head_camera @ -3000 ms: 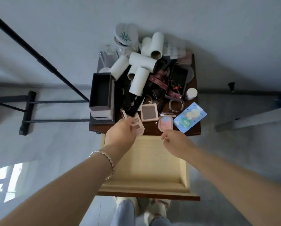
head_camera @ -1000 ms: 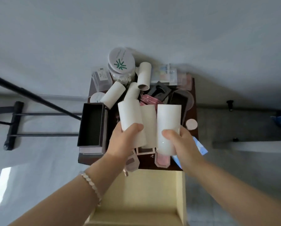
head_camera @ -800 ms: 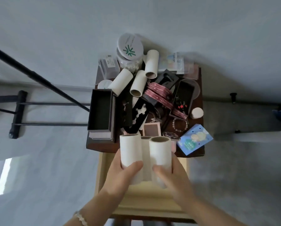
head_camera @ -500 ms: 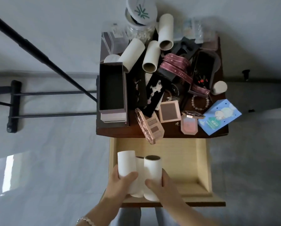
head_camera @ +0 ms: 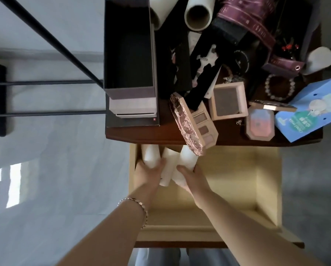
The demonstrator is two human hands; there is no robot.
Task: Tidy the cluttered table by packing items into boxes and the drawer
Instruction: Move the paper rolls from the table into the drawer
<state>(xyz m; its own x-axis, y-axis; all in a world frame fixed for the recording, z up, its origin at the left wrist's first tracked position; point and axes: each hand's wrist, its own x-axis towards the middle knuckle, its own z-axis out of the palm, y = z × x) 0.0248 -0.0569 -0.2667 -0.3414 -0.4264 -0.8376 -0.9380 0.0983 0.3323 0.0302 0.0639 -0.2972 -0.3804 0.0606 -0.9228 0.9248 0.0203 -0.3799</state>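
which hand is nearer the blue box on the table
Right. The right hand is in the drawer below-left of the blue box; the left hand is further left.

3 white tubes (head_camera: pixel 168 166) lie in the drawer at 6 o'clock; 2 more (head_camera: pixel 197 14) at 12 o'clock, 1 open box (head_camera: pixel 129 47) at 11, 1 bead bracelet (head_camera: pixel 280 88) at 2.

- The single camera sat on my head and looked almost straight down, tipped a little forward.
- It was close enough that my forearms ran in from the bottom edge.
- The open drawer (head_camera: pixel 260 181) filled the lower middle, and the table (head_camera: pixel 137 134) met the top edge.
- With only one view, nothing was shared between cameras.
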